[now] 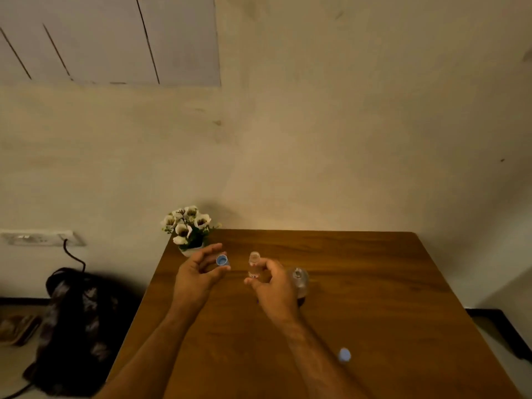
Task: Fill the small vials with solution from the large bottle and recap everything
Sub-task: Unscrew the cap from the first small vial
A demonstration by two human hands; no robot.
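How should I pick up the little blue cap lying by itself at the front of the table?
Pinch the loose blue cap by its round side wall, coming straight down from above. It sits low on the wooden table with bare wood around it, so fingers probably fit either side.

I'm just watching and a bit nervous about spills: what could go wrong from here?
1. The small vial stands uncapped; the right hand is curled right beside it and could tip it.
2. The blue cap is only pinched at the fingertips of the left hand, so it might slip.
3. The clear bottle behind the right hand looks open too, and another cap lies near the table edge, where the forearm could knock it off.
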